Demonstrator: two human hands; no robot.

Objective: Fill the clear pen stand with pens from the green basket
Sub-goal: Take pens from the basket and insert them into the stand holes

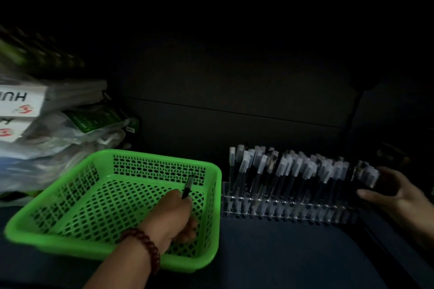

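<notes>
The green basket [70, 209] sits at the lower left on a dark surface. Inside it, my left hand [175, 214] grips a dark pen [188, 186] that sticks up and away from my fist. To the right stands the clear pen stand [281, 206], packed with several capped pens [293, 171] leaning in rows. My right hand [397, 197] rests against the stand's right end, thumb in front and fingers behind it. No other pens show on the basket's floor.
A pile of plastic-wrapped packages and white boxes [35, 124] is stacked behind the basket at the left. A dark wall panel [234, 101] rises behind the stand. The scene is dim, and the far right is hard to make out.
</notes>
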